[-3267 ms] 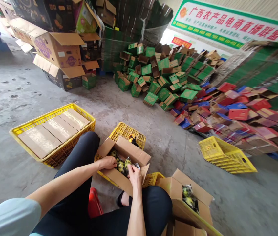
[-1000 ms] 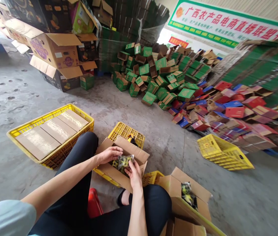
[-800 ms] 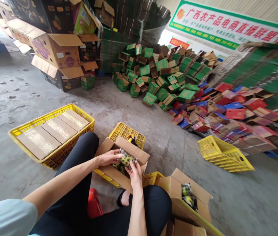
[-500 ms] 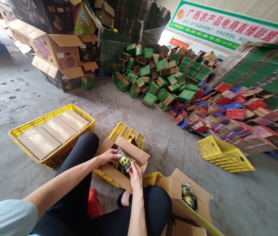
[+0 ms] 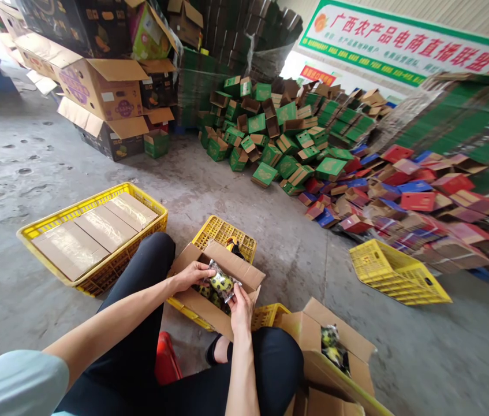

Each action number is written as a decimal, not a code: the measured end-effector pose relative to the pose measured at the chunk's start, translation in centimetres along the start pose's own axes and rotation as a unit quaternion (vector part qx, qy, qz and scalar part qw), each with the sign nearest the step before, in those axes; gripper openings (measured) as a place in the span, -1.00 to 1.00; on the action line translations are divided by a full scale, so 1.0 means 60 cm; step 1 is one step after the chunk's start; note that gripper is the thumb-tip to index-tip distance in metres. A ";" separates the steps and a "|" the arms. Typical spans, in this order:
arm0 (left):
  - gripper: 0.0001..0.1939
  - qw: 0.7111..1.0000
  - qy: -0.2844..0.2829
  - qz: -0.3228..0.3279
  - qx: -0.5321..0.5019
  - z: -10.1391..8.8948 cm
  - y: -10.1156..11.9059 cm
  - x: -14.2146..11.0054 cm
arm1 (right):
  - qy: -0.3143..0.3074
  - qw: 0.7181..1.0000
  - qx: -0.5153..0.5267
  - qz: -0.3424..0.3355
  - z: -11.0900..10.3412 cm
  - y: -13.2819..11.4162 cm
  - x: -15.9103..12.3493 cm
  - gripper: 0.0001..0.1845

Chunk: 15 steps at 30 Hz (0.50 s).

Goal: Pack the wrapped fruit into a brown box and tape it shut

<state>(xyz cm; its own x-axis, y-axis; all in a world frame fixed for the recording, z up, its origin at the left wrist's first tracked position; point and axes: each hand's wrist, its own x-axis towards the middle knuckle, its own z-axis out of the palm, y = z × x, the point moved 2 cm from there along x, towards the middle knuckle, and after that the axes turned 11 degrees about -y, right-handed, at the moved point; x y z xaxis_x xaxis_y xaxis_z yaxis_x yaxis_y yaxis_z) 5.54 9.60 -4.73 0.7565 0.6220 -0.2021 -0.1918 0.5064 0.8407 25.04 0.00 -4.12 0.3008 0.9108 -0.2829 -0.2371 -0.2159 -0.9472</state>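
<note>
Left hand (image 5: 192, 275), right hand (image 5: 241, 308) (both bare) in pinch grips.

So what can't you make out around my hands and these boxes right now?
All in the head view:
Lower packets in the open carton: partly hidden by the held packet and left hand.
Contents of the three taped cartons: hidden by closed tops.
Yellow-and-black tool: partly behind the carton's far flap, too small to identify.
Lower-right carton: cut off by the bottom edge.
Smallest print on the banner: too blurred.

At centre, the fingers (image 5: 204, 271) partly cover the packet (image 5: 222, 284), which partly hides the packets beneath (image 5: 216, 299). Upper right, the banner (image 5: 404, 34) leaves the frame, its small print (image 5: 365, 46) blurred. Lower right, the frame cuts a carton (image 5: 331, 404).
</note>
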 end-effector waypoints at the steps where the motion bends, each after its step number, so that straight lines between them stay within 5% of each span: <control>1: -0.33 1.000 0.004 -0.001 -0.002 0.001 0.000 0.000 | 0.005 1.000 0.004 -0.001 -0.001 0.002 0.001 -0.48; 11: -0.31 1.000 0.009 0.010 -0.027 -0.007 -0.002 0.004 | 0.028 0.999 -0.001 -0.019 -0.013 0.014 0.012 -0.43; 15: -0.03 0.999 0.009 -0.026 -0.046 -0.016 -0.012 0.004 | 0.046 0.996 -0.049 -0.056 -0.027 0.021 0.016 -0.38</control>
<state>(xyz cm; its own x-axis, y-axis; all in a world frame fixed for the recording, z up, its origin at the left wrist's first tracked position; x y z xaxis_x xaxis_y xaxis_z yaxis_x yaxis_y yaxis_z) 5.26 9.91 -5.87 0.7558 0.6033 -0.2546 -0.2089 0.5907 0.7794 26.52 0.05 -5.83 0.4040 0.8961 -0.1837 -0.1084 -0.1525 -0.9823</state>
